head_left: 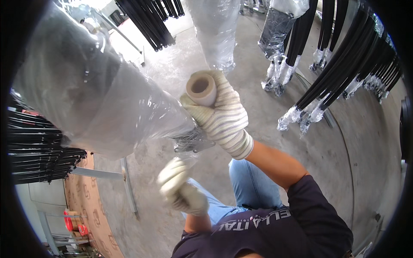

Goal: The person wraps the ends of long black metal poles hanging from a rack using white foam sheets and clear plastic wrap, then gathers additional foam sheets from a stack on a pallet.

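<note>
My right hand, in a striped knit glove, is wrapped round a small roll of stretch film; the open end of its tube faces up. Just beside that hand is the lower end of a long bundle wrapped in clear film, with dark rod tips showing through the plastic. My left hand, gloved too and blurred, is below the bundle's end. Its fingers are curled closed, and whatever they may hold is hidden. A thin sheet of clear film hangs between the bundle's end and this hand.
More film-wrapped bundles hang ahead. Black rods or tubes with wrapped ends hang at the right, and a stack of black rods is at the left. A metal stand leg rests on the concrete floor. Red containers are at lower left.
</note>
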`<state>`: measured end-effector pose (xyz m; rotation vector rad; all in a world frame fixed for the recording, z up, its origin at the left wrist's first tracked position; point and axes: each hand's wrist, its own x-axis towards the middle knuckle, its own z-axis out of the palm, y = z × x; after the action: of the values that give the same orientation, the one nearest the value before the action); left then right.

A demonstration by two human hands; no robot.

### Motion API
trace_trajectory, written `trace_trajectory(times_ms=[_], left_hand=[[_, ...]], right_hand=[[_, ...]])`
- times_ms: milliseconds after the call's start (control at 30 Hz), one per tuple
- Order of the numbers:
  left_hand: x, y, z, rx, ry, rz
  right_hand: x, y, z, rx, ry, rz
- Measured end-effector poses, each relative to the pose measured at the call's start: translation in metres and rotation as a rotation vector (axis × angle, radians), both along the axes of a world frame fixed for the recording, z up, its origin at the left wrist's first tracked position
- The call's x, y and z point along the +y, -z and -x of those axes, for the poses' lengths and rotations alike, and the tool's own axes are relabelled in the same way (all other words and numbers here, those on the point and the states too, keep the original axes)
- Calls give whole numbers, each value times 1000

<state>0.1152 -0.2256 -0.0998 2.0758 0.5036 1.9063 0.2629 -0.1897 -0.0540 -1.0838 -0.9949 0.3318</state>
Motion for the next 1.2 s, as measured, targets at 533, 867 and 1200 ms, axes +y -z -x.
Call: trace_trajectory(times_ms=[533,867,1200], left_hand=[[38,-12,-17,-612,631,1287],[37,-14,-32,-984,1286,1195],[25,2,-30,-673,879,1133]], right_hand=[[-8,-16,-13,-344,66,68],[-51,-13,-56,-197,-621,75],[-94,2,-34,-106,-516,-10]])
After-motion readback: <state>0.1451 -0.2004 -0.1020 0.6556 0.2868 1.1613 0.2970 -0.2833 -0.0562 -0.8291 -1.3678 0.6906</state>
